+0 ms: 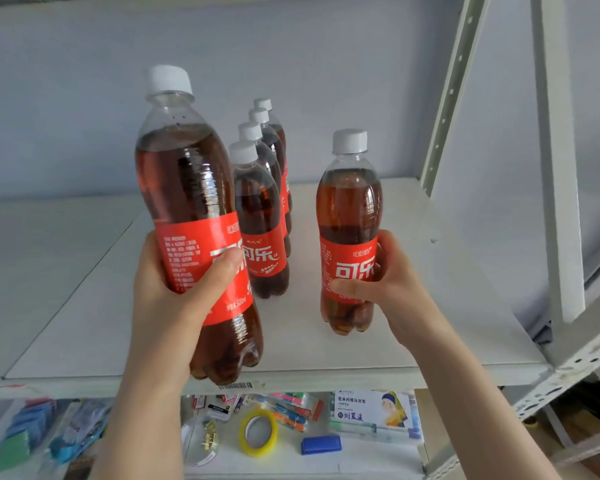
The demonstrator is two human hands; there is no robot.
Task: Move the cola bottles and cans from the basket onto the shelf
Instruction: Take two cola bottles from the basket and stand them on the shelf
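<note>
White characters "可乐" stand on the red label of the right bottle [349, 216], under a smaller line too blurred to read. The same "可乐" shows on the red label of the middle bottle [261, 237], at the front of a row. On the left bottle [194, 202], the thumb of the left hand [167, 296] covers part of the big characters; sideways print lower down seems to read "600ml". A barcode sticker [235, 386] sits on the shelf [326, 379] edge. A box [371, 408] below carries "丙烯马克笔".

Bright, even light; wide-angle bending and blur at edges.
</note>
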